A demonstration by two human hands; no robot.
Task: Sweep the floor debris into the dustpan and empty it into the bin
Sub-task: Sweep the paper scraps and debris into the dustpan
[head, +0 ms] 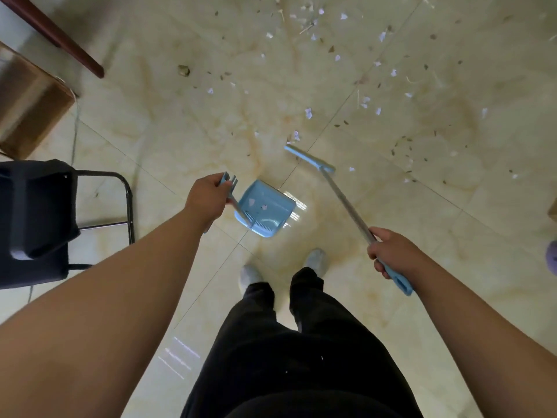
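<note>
Dustpan point(266, 208) handle was gripped by left hand point(208, 197); pan was held low by floor point(168, 137), few scraps seen inside. Broom point(343, 203) handle was clasped by right hand point(391, 254). Debris point(366, 101) was scattered ahead, mostly beyond broom head.

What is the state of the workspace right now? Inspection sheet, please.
Surface: glossy beige tiled floor.
Job's things: blue dustpan low in front of the feet, a few paper bits inside; broom, its head beyond the dustpan; bin not seen.
Clutter: paper scraps and dark bits scattered ahead and to the right.
Hands: left hand grips the dustpan handle; right hand grips the broom handle.
Cables: thin cord, apparently, by the cardboard box.
Surroundings: black chair on the left; dark wooden leg.
</note>
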